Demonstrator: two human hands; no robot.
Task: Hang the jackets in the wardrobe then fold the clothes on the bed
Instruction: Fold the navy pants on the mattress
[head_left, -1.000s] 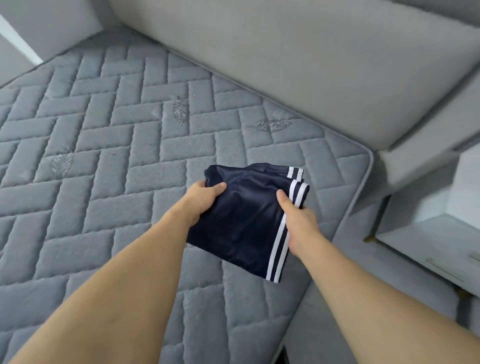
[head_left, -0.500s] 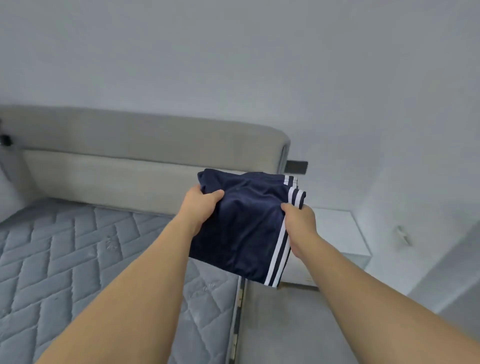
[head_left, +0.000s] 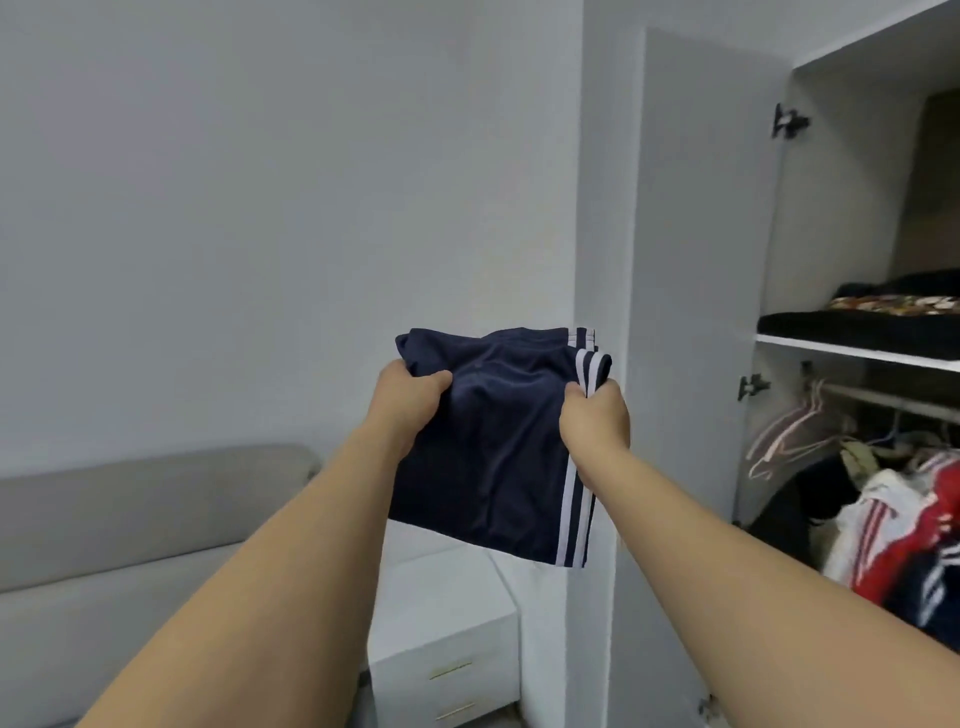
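Note:
A folded navy garment (head_left: 498, 441) with white side stripes hangs in the air in front of me. My left hand (head_left: 408, 402) grips its upper left edge, thumb on top. My right hand (head_left: 595, 415) pinches the striped right edge. The open wardrobe (head_left: 852, 351) stands at the right. Folded dark clothes (head_left: 857, 322) lie on its shelf. Below, jackets (head_left: 904, 525) in red, white and navy hang from the rail beside several empty hangers (head_left: 789, 431).
The wardrobe door (head_left: 696, 260) stands open just right of the garment. A white bedside cabinet (head_left: 447, 623) sits below my hands. The grey headboard (head_left: 145, 499) of the bed is at the lower left, with a plain wall behind.
My view has swung right and up from the mattress to the wall and wardrobe. Both hands keep the same hold on the folded navy garment, lifted off the bed.

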